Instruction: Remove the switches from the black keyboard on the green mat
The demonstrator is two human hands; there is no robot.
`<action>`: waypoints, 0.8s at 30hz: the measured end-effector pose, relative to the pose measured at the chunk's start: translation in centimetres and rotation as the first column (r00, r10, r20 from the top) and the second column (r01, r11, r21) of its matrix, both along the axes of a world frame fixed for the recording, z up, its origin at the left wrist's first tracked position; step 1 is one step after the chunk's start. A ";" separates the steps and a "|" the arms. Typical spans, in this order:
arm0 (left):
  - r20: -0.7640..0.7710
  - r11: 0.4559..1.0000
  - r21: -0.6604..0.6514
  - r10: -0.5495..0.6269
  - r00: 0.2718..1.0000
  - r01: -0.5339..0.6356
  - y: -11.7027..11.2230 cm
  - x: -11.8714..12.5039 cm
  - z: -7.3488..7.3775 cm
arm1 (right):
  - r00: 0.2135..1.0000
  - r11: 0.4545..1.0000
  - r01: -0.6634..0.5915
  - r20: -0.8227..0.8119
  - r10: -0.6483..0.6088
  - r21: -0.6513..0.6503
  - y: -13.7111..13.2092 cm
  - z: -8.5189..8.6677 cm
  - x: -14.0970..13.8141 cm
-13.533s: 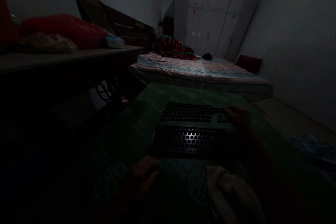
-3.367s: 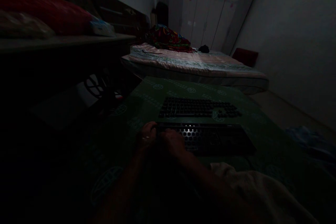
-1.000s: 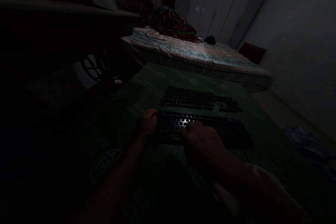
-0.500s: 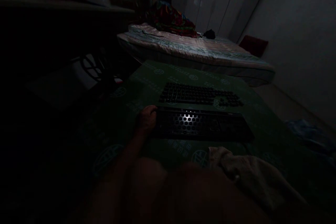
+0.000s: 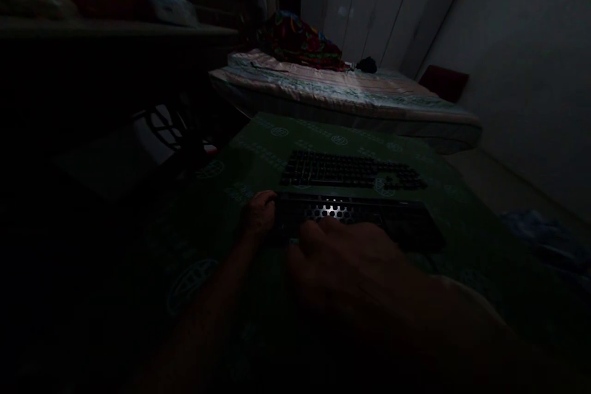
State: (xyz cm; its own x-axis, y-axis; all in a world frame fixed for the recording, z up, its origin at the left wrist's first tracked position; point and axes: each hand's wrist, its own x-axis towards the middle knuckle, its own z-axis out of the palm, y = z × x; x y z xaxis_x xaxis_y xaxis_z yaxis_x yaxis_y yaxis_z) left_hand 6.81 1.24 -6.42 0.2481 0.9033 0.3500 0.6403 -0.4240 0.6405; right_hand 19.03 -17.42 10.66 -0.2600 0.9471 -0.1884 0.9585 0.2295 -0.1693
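A black keyboard base [image 5: 410,221] with its keycaps off lies across the green table cover, light glinting on its rows of round-looking openings. My left hand [image 5: 259,215] is closed around its left end. Over the front edge of the base, my right hand [image 5: 346,258] is held with curled fingers and hides part of it. A tiny pale spot shows by the thumb; whether it is a nail or a held piece I cannot make out. Behind the base, loose black keycaps [image 5: 332,169] lie in keyboard order.
The green table cover [image 5: 249,163] has white printing. A bed [image 5: 369,95] with a bundled red blanket [image 5: 300,43] stands beyond the table. At left is a dark shelf [image 5: 138,28] with bags. A cloth edge [image 5: 466,292] shows beside my right forearm. The room is very dim.
My right hand has moved up and forward from the bottom of the view to the front of the keyboard base, covering part of it and most of the cloth. My left hand keeps its grip.
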 end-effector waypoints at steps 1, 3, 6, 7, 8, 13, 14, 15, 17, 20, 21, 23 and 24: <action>0.006 1.000 0.001 -0.006 1.000 0.006 0.0 0.0 0.1 | 0.997 0.999 -0.038 0.072 0.037 0.006 0.3 0.0 0.4; 0.011 1.000 0.004 -0.019 1.000 0.019 0.0 0.0 0.2 | 0.982 0.998 -0.048 0.183 0.042 0.029 1.0 -0.8 1.5; 0.009 1.000 0.011 -0.026 1.000 0.026 0.0 -0.1 0.3 | 0.968 0.998 0.033 0.249 -0.045 0.050 1.8 -3.5 3.4; 0.007 1.000 0.013 -0.025 1.000 0.025 0.1 -0.1 0.3 | 0.966 0.998 0.050 0.251 -0.061 0.049 2.0 -4.4 3.9; 0.005 1.000 0.014 -0.022 1.000 0.022 0.1 -0.1 0.3 | 0.966 0.997 0.062 0.249 -0.073 0.049 2.2 -5.2 4.2; 0.005 1.000 0.022 -0.015 1.000 0.015 0.6 -0.3 0.1 | 0.969 0.996 0.075 0.231 -0.086 0.053 2.5 -7.3 4.6; 0.006 1.000 0.024 -0.017 1.000 0.017 0.7 -0.3 0.1 | 0.970 0.996 0.079 0.229 -0.088 0.050 2.5 -7.5 4.8; 0.008 0.999 0.027 -0.020 1.000 0.020 0.7 -0.3 0.1 | 0.968 0.995 0.086 0.231 -0.093 0.042 2.4 -7.6 5.1; 0.012 0.999 0.029 -0.022 1.000 0.022 0.8 -0.3 0.0 | 0.961 0.992 0.123 0.245 -0.124 0.023 2.3 -7.7 6.2; 0.013 0.999 0.029 -0.019 1.000 0.019 0.9 -0.4 0.0 | 0.934 0.971 0.235 0.270 -0.236 0.038 2.1 -7.8 8.3; 0.013 0.999 0.030 -0.019 1.000 0.018 0.9 -0.4 0.0 | 0.919 0.959 0.277 0.276 -0.281 0.052 2.1 -7.7 8.9; 0.013 0.999 0.036 -0.020 1.000 0.019 0.9 -0.4 0.0 | 0.898 0.941 0.332 0.282 -0.338 0.072 2.1 -7.6 9.5; 0.009 0.999 0.038 -0.020 1.000 0.019 0.9 -0.5 0.1 | 0.899 0.939 0.333 0.275 -0.342 0.079 2.2 -7.6 9.5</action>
